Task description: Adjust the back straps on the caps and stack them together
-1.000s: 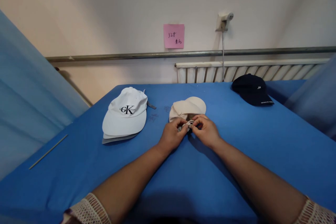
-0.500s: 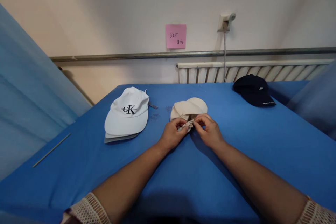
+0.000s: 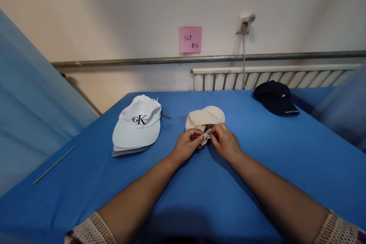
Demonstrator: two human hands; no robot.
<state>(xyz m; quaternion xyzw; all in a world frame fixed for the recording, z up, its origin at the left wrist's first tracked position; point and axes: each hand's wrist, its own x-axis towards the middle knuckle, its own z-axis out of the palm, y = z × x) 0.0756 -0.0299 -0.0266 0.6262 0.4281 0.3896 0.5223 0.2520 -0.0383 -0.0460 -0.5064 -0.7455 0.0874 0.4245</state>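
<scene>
A beige baseball cap (image 3: 200,118) lies in the middle of the blue-covered table (image 3: 183,183), its brim pointing away from me to the back right. My left hand (image 3: 187,145) pinches the cap's back strap from the left. From the right, my right hand (image 3: 225,141) pinches the same strap, thumb and fingertips close together. A short bunched piece of strap shows between the two hands. Any buckle there is too small to make out, and my fingers hide part of the opening.
Left of my hands, a white cap (image 3: 137,126) with black letters rests on a grey one (image 3: 130,152). A dark navy cap (image 3: 276,98) sits at the back right. A thin stick (image 3: 54,165) lies near the left edge. Blue curtains (image 3: 34,103) hang at the sides; a radiator (image 3: 228,80) stands behind.
My fingers have shifted slightly on the strap, and a bit more of its bunched fabric shows between them. The beige cap and the other caps stay in place; the view sways a little.
</scene>
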